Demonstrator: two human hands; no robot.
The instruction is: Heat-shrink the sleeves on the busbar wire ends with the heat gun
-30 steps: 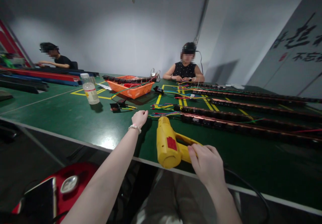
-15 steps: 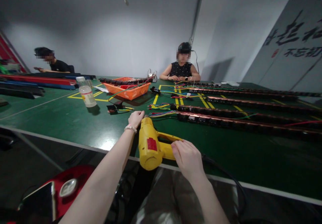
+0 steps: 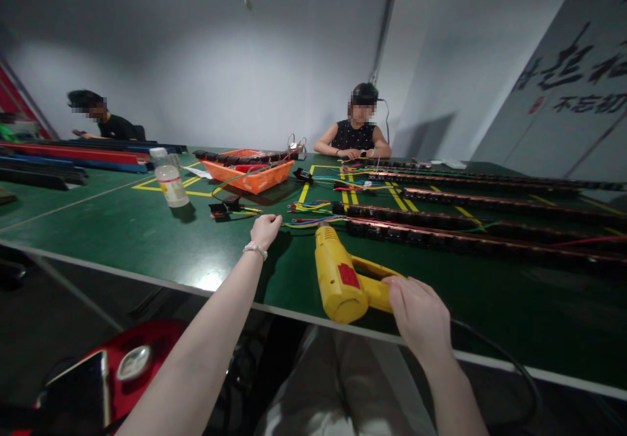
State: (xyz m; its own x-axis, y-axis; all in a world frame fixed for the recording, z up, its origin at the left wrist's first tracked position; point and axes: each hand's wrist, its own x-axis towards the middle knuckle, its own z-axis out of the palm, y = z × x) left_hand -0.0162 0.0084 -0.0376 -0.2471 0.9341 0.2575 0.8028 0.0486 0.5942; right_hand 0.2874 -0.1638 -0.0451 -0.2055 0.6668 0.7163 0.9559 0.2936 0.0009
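A yellow heat gun (image 3: pixel 337 276) with a red label lies on the green table (image 3: pixel 122 227) near its front edge, nozzle pointing away from me. My right hand (image 3: pixel 418 315) is closed round its handle. My left hand (image 3: pixel 265 229) reaches forward over the table with its fingers curled in, close to a bundle of coloured wires (image 3: pixel 308 217). Whether it holds a wire I cannot make out. Long dark strips (image 3: pixel 441 240) with copper rails run to the right from the wires.
An orange tray (image 3: pixel 255 173) and a plastic bottle (image 3: pixel 169 178) stand farther back on the left. A small black clip part (image 3: pixel 223 209) lies near the wires. Two other people sit at the far side. A red object (image 3: pixel 132 358) and a phone sit below the table edge.
The heat gun, held in my right hand, swung left toward my left hand half a second ago and is now back to the right. My left hand has barely moved.
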